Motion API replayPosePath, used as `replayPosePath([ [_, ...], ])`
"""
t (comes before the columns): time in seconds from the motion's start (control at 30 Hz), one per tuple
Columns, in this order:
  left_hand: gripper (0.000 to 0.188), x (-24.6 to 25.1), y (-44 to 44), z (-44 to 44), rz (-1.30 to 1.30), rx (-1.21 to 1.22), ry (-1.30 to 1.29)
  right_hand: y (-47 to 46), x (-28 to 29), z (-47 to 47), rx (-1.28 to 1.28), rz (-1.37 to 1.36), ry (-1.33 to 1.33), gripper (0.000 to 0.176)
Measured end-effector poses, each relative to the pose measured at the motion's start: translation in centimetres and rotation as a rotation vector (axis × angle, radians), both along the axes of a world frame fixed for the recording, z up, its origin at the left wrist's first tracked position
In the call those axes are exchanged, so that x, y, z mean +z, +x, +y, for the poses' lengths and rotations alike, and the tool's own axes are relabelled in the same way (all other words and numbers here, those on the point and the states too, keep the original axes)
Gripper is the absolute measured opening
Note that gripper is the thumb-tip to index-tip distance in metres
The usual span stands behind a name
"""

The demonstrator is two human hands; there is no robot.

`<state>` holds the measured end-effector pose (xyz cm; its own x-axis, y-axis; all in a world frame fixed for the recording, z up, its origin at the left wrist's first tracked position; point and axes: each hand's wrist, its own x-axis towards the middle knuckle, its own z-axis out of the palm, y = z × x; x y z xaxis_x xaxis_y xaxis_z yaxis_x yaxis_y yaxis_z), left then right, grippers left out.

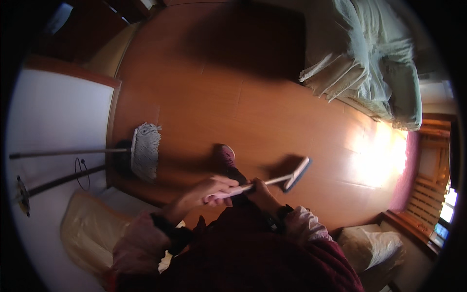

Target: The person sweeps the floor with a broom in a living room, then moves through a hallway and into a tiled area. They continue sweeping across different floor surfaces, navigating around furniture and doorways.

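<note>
A long-handled broom (279, 179) slants across in front of my body. My left hand (220, 186) is wrapped around the pale pink upper end of its handle. Farther down the pole, my right hand (262, 193) grips it. Beyond that hand, the broom head (296, 174), light on top with dark bristles, is tilted above or at the floor; its contact is unclear. One maroon shoe (227, 155) of mine shows on the floor just ahead of my hands.
A string mop (146, 151) leans at the white wall (62, 109) on the left. Sheet-draped furniture (368, 62) stands at upper right. Covered things lie at lower left (95, 226) and lower right (372, 248). Sunlight glares on the wood-look floor (204, 106) near a slatted wooden piece (425, 175).
</note>
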<state>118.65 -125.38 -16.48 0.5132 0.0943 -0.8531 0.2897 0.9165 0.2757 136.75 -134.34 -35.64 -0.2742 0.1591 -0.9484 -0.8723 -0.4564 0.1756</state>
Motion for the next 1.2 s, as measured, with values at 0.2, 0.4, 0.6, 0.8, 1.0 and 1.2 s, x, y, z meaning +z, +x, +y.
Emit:
replayPosePath([
  [0.2, 0.04, 5.8, -10.9, 3.0, 0.146, 0.261, 0.01, -13.8, 3.3, 10.7, 0.278, -0.045, 0.027, 0.005],
  [0.4, 0.034, 9.0, -16.9, 4.8, 0.251, 0.444, 0.029, -23.5, 6.1, 18.2, 0.583, -0.068, 0.224, 0.006],
  [0.6, 0.042, 12.4, -20.9, 5.7, 0.439, 0.351, 0.112, -28.1, 9.3, 21.0, 0.692, 0.171, 0.431, 0.012],
  [0.8, 0.042, 11.8, -29.4, 7.0, 0.23, 0.195, 0.204, -29.8, 10.9, 19.9, 0.567, 0.349, 0.486, 0.02],
  [1.0, 0.039, 6.1, -36.2, 12.0, -0.125, -0.157, 0.232, -32.8, 8.6, 15.5, 0.217, 0.142, 0.385, 0.018],
  [1.2, 0.036, 1.6, -36.4, 14.2, -0.146, -0.423, -0.08, -37.1, 5.2, 7.3, -0.381, 0.069, 0.095, 0.011],
])
